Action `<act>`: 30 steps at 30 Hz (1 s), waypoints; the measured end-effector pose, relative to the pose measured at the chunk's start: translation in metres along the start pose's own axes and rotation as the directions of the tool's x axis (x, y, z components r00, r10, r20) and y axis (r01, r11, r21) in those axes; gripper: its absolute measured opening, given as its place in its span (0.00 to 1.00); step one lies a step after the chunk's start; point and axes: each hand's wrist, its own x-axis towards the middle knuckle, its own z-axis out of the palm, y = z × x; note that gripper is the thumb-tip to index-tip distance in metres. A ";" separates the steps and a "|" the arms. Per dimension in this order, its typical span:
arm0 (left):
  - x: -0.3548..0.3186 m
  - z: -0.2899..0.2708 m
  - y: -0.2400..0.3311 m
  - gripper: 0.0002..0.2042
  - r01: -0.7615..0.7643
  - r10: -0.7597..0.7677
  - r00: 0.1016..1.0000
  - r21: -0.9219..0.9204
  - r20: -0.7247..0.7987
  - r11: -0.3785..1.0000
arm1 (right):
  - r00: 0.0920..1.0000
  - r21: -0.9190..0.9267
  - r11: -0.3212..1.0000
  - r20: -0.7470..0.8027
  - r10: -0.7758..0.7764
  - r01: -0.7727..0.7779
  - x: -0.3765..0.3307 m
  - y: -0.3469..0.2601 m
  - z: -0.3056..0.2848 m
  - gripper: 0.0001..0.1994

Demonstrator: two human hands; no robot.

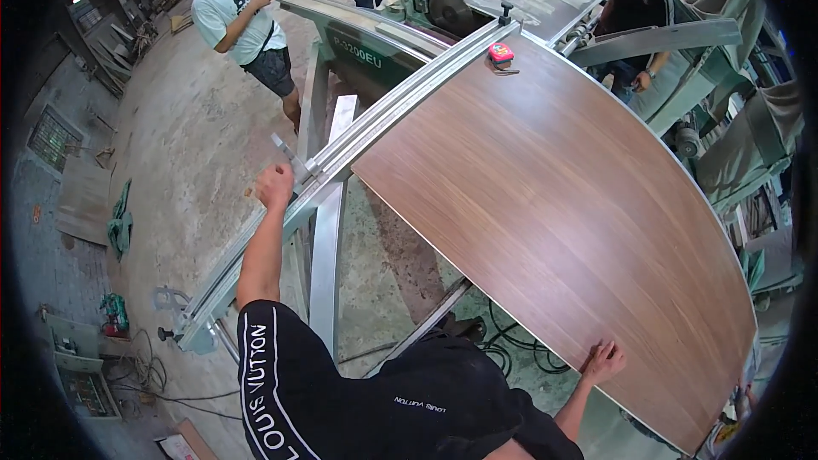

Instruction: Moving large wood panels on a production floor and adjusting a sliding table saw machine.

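A large brown wood-grain panel point(545, 196) lies across the sliding table of a panel saw. My left hand point(274, 186) is closed at the long aluminium fence point(388, 129), beside a metal stop point(294, 156); whatever its fingers hold is hidden. On the panel's near edge rests my right hand point(605, 362), fingers slightly bent and apart on the top surface. A red tape measure point(501, 54) sits on the panel's far corner, close to the fence.
Beyond the fence stands the saw body point(362, 51) with a round dark disc point(452, 13). One person point(239, 13) stands at far left, another point(635, 8) at far right, and a third is partly visible at the top. Cables point(511, 349) lie on the floor below the panel.
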 end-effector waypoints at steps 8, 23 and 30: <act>0.001 0.001 -0.010 0.13 -0.136 0.133 0.990 -0.042 -0.051 0.990 | 0.999 0.039 0.999 -0.035 -0.023 0.024 -0.006 0.026 0.015 0.12; 0.002 -0.001 -0.018 0.08 -0.319 0.318 0.947 -0.199 -0.042 0.926 | 0.980 -0.403 0.896 0.140 -0.141 0.187 0.002 0.043 0.015 0.20; 0.002 0.001 -0.025 0.06 -0.460 0.439 0.887 -0.193 -0.144 0.867 | 0.987 -0.444 0.885 0.132 -0.093 0.142 0.000 0.048 0.020 0.20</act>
